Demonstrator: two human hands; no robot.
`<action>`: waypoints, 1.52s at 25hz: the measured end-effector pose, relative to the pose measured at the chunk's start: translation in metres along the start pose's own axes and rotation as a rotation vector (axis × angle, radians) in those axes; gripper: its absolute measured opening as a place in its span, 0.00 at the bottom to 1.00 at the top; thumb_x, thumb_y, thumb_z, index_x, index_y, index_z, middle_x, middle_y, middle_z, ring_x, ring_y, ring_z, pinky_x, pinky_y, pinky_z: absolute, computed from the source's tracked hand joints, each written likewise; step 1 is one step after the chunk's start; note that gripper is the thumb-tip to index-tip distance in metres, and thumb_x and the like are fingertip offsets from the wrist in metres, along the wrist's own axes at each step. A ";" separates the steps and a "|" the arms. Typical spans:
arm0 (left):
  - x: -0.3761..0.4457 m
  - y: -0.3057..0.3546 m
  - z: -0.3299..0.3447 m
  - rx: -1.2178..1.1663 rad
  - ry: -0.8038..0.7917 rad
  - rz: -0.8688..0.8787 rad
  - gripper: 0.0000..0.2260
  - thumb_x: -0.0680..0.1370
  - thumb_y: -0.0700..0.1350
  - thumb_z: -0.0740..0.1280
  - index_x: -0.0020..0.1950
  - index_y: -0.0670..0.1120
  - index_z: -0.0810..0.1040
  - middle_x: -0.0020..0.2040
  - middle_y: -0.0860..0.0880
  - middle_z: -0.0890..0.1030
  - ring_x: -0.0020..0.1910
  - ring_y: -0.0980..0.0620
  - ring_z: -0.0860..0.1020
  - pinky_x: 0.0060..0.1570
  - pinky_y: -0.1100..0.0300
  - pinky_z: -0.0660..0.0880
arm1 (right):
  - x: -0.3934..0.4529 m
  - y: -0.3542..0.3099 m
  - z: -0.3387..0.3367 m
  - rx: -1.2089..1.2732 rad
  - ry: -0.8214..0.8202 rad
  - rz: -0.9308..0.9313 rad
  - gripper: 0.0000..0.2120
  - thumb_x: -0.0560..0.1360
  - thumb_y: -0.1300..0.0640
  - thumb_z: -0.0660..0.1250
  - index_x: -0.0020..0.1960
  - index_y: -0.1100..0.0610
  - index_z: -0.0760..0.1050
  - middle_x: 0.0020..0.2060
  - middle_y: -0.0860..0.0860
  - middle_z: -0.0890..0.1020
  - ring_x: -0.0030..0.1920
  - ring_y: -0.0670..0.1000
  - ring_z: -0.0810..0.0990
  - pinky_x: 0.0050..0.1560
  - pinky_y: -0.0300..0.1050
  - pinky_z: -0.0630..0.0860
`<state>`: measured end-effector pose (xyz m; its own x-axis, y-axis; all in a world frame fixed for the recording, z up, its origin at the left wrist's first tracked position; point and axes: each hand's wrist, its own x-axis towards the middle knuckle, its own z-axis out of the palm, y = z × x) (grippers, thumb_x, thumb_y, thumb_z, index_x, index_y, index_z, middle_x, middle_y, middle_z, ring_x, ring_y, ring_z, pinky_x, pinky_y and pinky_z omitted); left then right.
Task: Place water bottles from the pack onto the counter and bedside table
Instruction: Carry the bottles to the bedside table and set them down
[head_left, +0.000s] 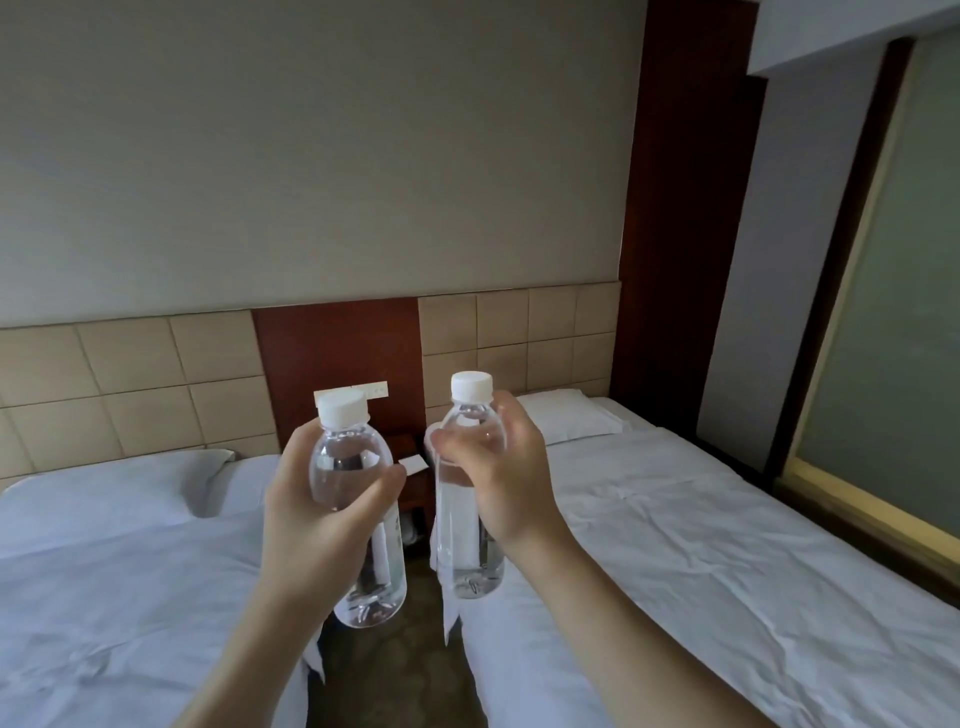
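Two bottles in hand, bedside worktop straight ahead.

My left hand (317, 514) fingers (384, 480) wrap the left bottle (358, 499); right hand (506, 467) fingers wrap the right bottle (467, 499), both upright and capped. I judge: keep them vertical, set down clear of the white card (414, 464) on the worktop (410, 452). A white bed (727, 545) flanks the worktop on each side, headboard (337, 353) behind it.
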<state>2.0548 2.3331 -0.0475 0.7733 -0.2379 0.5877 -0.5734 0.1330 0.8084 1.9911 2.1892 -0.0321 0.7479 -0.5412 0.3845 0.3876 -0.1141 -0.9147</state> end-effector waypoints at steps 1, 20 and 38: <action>0.018 -0.018 0.004 0.000 0.005 0.006 0.12 0.67 0.45 0.74 0.48 0.52 0.77 0.46 0.53 0.82 0.44 0.50 0.84 0.42 0.46 0.82 | 0.022 0.014 0.004 0.003 0.012 0.000 0.14 0.72 0.61 0.73 0.56 0.57 0.75 0.44 0.51 0.81 0.41 0.43 0.83 0.38 0.37 0.79; 0.437 -0.351 -0.013 0.036 0.147 -0.085 0.24 0.67 0.43 0.80 0.59 0.45 0.76 0.45 0.52 0.84 0.42 0.58 0.84 0.41 0.60 0.81 | 0.505 0.244 0.136 0.007 -0.001 -0.028 0.09 0.72 0.63 0.73 0.49 0.54 0.76 0.39 0.49 0.82 0.38 0.46 0.83 0.36 0.38 0.79; 0.788 -0.730 0.065 0.072 0.001 -0.290 0.23 0.72 0.41 0.75 0.62 0.54 0.71 0.52 0.54 0.80 0.51 0.56 0.81 0.48 0.62 0.77 | 0.899 0.567 0.226 -0.155 -0.066 0.127 0.17 0.67 0.52 0.73 0.54 0.47 0.74 0.49 0.48 0.81 0.51 0.47 0.81 0.54 0.51 0.78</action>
<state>3.0653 1.9858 -0.1764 0.9080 -0.2549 0.3325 -0.3461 -0.0091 0.9382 3.0051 1.8266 -0.1767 0.8211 -0.5043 0.2673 0.2041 -0.1778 -0.9627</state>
